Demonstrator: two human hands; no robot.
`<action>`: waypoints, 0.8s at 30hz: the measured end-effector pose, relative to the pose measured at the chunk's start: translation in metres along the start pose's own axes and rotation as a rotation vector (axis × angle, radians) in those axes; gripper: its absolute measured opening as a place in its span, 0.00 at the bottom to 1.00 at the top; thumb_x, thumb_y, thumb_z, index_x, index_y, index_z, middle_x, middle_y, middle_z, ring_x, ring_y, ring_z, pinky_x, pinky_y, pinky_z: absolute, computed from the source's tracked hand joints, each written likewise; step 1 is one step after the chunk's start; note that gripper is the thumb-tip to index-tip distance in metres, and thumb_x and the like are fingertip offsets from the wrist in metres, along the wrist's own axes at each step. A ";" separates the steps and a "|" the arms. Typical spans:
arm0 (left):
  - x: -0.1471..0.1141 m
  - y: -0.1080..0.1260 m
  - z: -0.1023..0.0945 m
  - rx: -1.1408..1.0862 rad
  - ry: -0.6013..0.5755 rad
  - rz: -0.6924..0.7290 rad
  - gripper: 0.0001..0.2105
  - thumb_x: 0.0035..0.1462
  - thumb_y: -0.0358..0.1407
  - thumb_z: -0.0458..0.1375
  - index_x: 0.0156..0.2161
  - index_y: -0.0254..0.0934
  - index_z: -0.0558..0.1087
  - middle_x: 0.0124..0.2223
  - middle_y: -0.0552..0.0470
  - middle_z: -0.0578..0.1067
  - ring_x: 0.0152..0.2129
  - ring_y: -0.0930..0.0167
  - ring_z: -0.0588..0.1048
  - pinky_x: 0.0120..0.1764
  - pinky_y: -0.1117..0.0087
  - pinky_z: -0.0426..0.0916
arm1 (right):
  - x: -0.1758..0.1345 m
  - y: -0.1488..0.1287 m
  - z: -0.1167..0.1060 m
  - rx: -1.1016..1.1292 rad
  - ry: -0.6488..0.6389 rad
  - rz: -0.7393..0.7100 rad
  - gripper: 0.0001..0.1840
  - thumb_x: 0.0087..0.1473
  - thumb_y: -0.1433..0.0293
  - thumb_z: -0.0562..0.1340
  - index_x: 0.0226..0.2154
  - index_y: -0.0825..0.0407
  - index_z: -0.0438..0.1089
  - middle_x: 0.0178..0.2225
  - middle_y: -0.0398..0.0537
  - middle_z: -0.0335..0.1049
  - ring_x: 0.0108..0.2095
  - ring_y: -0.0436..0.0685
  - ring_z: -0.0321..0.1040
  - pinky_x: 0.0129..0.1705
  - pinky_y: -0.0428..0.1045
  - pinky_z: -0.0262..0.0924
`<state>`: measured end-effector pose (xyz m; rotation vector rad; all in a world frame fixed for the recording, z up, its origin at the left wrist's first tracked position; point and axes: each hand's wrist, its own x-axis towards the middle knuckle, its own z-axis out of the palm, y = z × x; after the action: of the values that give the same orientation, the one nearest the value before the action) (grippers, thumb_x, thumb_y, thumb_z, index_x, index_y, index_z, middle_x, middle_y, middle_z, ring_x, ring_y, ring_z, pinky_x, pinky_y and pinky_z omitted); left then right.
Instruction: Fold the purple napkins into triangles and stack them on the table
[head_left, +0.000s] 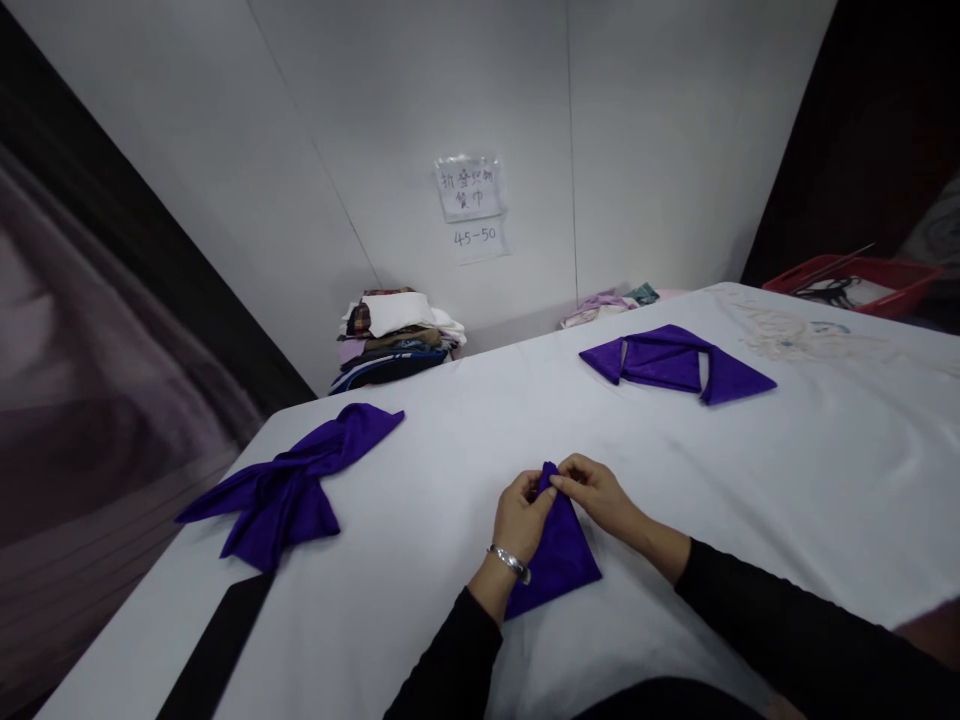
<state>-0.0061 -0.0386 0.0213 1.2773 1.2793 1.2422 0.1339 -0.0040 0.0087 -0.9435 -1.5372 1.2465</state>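
From my remote seat, I have the purple cloth (566,562) at the near middle of the white-covered desk (427,500), wide at its lower edge and narrowing to a gathered tip. The 2 hands are close together at that tip: the left hand (519,515) is clamped on its left side, thumb over the front, and the right hand (596,490) pinches it from the right with thumb and forefinger. I cannot tell how the fingers sit behind the fabric.

For this gathering, I would let the left hand anchor the layers while the right makes small, even tucks, pressing each crease before shifting its grip. If both let go at once, the slick-looking fabric could spring open. I would pull gently along the cloth's length rather than sideways, so that the lower edge lies straight. The silver bracelet (510,563) sits near the left side of the cloth, so I would watch for snagging.

2 more purple pieces lie well apart: a twisted bundle (300,475) to the left and a flat fold (664,362) towards the far right.
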 end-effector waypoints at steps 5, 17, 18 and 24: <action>-0.001 0.003 -0.001 -0.001 -0.003 -0.014 0.09 0.46 0.34 0.59 0.36 0.36 0.73 0.35 0.49 0.77 0.33 0.68 0.73 0.38 0.68 0.66 | 0.002 -0.006 0.000 0.045 -0.054 0.005 0.12 0.48 0.60 0.61 0.23 0.51 0.65 0.22 0.40 0.61 0.26 0.50 0.56 0.29 0.47 0.53; -0.005 0.010 -0.003 -0.019 0.026 -0.076 0.14 0.47 0.45 0.58 0.33 0.35 0.74 0.28 0.54 0.75 0.26 0.72 0.70 0.30 0.73 0.63 | 0.000 -0.010 -0.001 -0.033 -0.111 -0.060 0.12 0.51 0.61 0.58 0.24 0.51 0.66 0.23 0.40 0.60 0.26 0.50 0.56 0.29 0.46 0.53; -0.004 0.009 -0.003 -0.013 0.038 -0.068 0.14 0.47 0.45 0.59 0.32 0.35 0.74 0.28 0.54 0.74 0.25 0.73 0.70 0.30 0.73 0.63 | -0.001 -0.011 -0.001 -0.039 -0.116 -0.076 0.11 0.51 0.62 0.58 0.26 0.51 0.67 0.24 0.41 0.61 0.27 0.50 0.57 0.30 0.47 0.53; -0.004 0.010 -0.004 -0.037 0.070 -0.103 0.14 0.46 0.45 0.59 0.30 0.34 0.74 0.24 0.56 0.72 0.21 0.76 0.67 0.25 0.75 0.61 | 0.000 -0.012 -0.006 0.050 -0.044 -0.002 0.10 0.50 0.61 0.59 0.32 0.50 0.68 0.24 0.40 0.62 0.25 0.50 0.57 0.27 0.46 0.53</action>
<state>-0.0092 -0.0437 0.0309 1.1362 1.3482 1.2412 0.1391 -0.0048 0.0210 -0.8876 -1.5337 1.3066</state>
